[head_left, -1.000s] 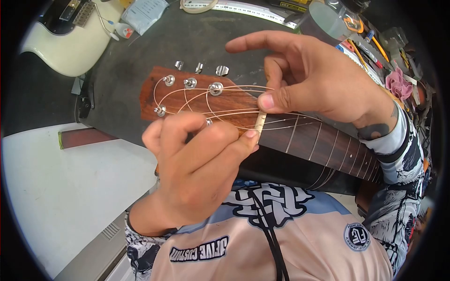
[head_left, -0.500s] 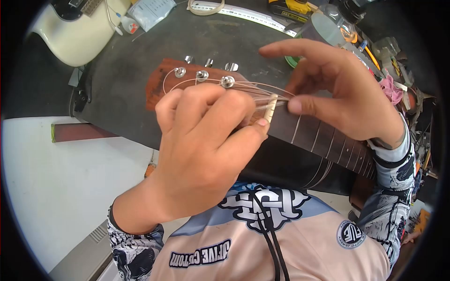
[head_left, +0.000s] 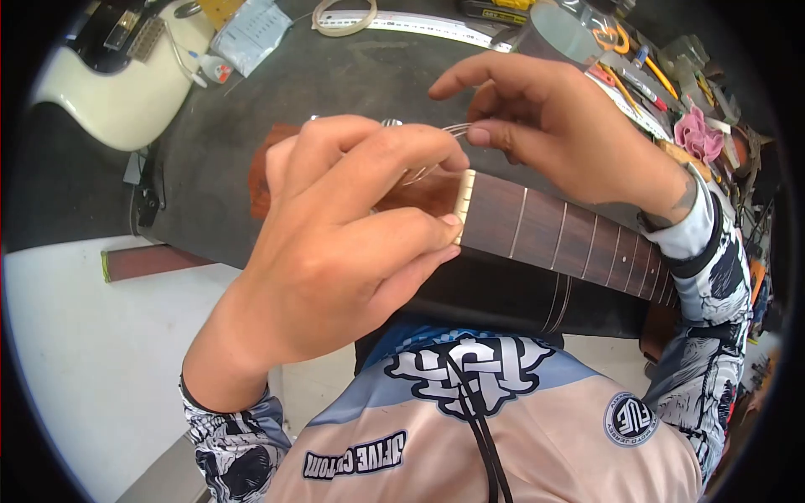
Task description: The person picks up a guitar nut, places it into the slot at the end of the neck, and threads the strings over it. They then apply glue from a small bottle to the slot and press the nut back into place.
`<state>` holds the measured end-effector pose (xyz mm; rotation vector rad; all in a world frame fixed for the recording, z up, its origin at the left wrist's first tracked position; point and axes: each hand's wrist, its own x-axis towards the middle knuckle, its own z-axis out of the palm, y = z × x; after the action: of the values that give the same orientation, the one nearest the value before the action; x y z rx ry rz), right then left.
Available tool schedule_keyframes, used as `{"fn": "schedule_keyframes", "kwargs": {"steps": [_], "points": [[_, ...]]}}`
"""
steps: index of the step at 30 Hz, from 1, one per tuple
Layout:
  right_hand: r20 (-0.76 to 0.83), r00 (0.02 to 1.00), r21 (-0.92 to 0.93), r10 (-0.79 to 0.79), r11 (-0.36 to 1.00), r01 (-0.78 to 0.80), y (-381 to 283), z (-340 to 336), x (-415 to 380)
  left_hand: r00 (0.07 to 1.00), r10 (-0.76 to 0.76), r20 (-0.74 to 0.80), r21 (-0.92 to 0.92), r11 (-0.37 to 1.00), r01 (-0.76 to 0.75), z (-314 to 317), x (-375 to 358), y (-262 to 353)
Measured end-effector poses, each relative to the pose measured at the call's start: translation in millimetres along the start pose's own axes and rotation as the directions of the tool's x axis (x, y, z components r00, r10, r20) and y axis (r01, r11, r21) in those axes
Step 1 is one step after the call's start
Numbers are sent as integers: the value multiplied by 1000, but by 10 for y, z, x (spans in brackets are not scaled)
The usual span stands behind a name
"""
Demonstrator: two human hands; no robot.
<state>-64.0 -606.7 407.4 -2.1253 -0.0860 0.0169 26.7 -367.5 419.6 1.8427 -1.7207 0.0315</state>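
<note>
A guitar neck with a dark fretboard (head_left: 579, 239) lies across the work surface, its reddish headstock (head_left: 267, 180) to the left. At the end of the fretboard sits a pale slotted nut (head_left: 464, 201). My left hand (head_left: 327, 226) covers most of the headstock, with thumb and forefinger at the nut's two ends. My right hand (head_left: 558, 126) pinches thin strings (head_left: 457, 129) between thumb and forefinger, above the nut. Most tuning posts are hidden behind my left hand.
A cream guitar body (head_left: 105, 96) stands at the upper left, near a plastic packet (head_left: 251, 35). Along the back lie a ruler (head_left: 411, 27) and a tape roll (head_left: 344, 12). Tools and a pink cloth (head_left: 698, 136) crowd the right.
The nut has gone from tilted to lying squarely against the fretboard end. My right hand has moved up and left with the strings, and my left forefinger has extended towards the nut's far end.
</note>
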Motion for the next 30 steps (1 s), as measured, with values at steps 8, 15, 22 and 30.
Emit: {"fn": "schedule_keyframes", "kwargs": {"steps": [8, 15, 22, 30], "points": [[48, 995, 70, 90, 993, -93, 70, -16, 55, 994, 47, 98, -9, 999, -47, -71, 120, -92], [82, 990, 58, 113, 991, -118, 70, -46, 67, 986, 51, 160, -57, 997, -42, -31, 241, -168], [188, 981, 0, -56, 998, 57, 88, -208, -42, 988, -87, 128, -352, 927, 127, 144, 175, -229], [339, 941, 131, -5, 991, -42, 120, -289, 185, 980, 141, 140, -55, 989, -135, -4, 211, -371]]}}
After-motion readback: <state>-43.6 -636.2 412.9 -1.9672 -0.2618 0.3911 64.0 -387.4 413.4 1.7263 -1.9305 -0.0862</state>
